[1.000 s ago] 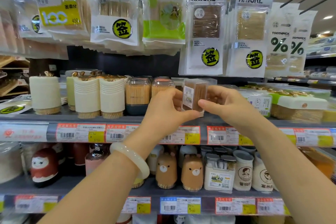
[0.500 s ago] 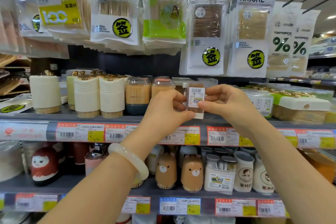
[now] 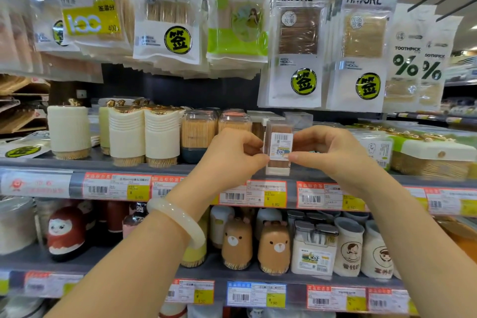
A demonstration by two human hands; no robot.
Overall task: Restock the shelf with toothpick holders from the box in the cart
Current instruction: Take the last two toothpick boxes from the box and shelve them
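Note:
A small clear square toothpick holder [image 3: 279,148] filled with brown toothpicks stands upright at the front edge of the upper grey shelf [image 3: 103,162], its white barcode label facing me. My left hand [image 3: 229,157] pinches its left side with thumb and fingers. My right hand [image 3: 327,150] pinches its right side the same way. Similar clear holders [image 3: 258,124] stand right behind it. The box and the cart are out of view.
Round jars of toothpicks [image 3: 197,134] and cream ribbed holders [image 3: 144,134] stand to the left. A white-lidded toothpick box [image 3: 436,160] sits to the right. Hanging toothpick bags [image 3: 296,46] overhang the shelf. Bear-shaped holders [image 3: 273,250] fill the lower shelf.
Both hands have turned the holder so its label faces me, then lowered it onto the front of the shelf. The grip on both sides stays.

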